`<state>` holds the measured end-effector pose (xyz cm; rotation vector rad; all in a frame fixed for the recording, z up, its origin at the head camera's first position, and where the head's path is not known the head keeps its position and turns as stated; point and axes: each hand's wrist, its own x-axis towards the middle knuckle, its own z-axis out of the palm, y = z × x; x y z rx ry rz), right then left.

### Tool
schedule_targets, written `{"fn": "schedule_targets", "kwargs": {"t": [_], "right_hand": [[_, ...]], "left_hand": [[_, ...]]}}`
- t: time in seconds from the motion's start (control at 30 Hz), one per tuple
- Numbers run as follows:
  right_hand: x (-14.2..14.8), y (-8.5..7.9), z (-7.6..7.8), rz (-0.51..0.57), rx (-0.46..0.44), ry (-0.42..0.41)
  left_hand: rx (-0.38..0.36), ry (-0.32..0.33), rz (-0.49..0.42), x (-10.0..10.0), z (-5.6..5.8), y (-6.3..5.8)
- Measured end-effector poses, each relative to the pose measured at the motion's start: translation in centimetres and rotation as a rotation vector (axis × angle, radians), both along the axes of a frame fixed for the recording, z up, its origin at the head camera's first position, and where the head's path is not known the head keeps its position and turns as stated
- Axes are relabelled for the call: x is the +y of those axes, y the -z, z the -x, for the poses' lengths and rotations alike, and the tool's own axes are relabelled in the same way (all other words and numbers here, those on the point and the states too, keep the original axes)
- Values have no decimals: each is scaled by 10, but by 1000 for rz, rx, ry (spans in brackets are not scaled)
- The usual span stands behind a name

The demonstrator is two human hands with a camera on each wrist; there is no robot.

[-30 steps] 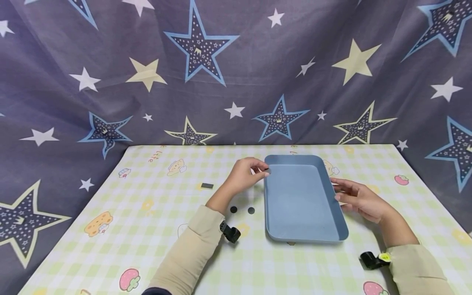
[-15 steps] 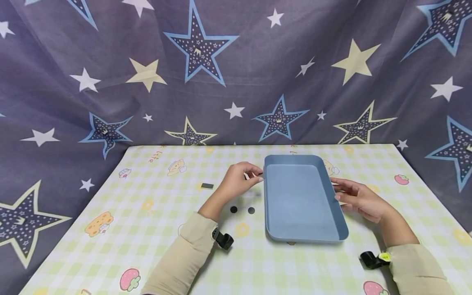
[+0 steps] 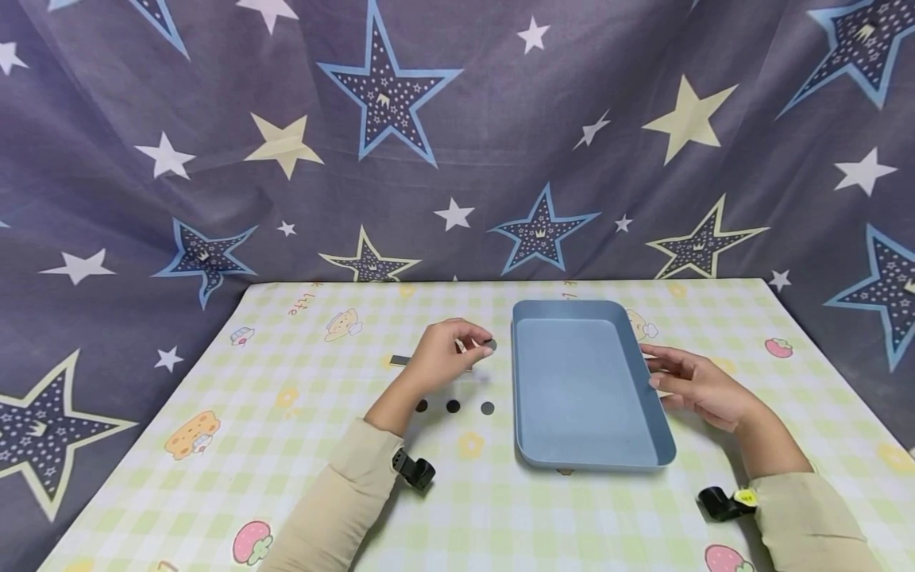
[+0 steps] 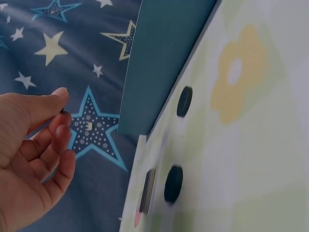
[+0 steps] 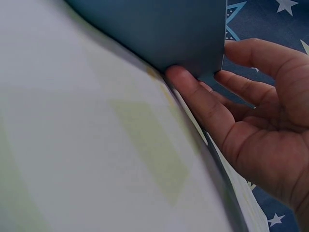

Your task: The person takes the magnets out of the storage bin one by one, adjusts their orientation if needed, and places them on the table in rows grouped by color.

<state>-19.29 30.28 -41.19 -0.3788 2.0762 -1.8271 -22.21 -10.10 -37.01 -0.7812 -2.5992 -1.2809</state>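
My left hand pinches a small dark round disc between thumb and fingertips, above the table and left of the blue tray. In the left wrist view the disc shows only as a thin dark edge. Below that hand several similar pieces lie in a row: a dark disc by the wrist, a middle disc and a right disc. A dark rectangular piece lies partly behind the left hand. My right hand rests its thumb and extended fingers against the tray's right outer wall.
A checked cloth with printed figures covers the table. Behind it hangs a star-patterned curtain. The tray's raised walls stand between the two hands. A dark thin object shows by the left thumb, too small to identify.
My left hand has drawn back leftward from the tray's left rim, with the disc still pinched. A disc by its wrist has come into view. The right hand and tray have stayed put.
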Motion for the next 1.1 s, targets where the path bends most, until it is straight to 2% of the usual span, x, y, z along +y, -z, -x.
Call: {"fn": "schedule_targets", "kwargs": {"t": [0.2,0.43,0.93,1.1], "right_hand": [[1,1,1,7,5,-7],[1,1,0,0,17,-8],[2,0,0,-24,16,4],[1,0,0,-30,17,4]], "left_hand": [[-13,-31,0,-11,-4,-1],[31,-25,1,-26,-9,0],[-34,-102,8,-59,-9,-1],[-38,-105,17,-67,-10,-1]]}}
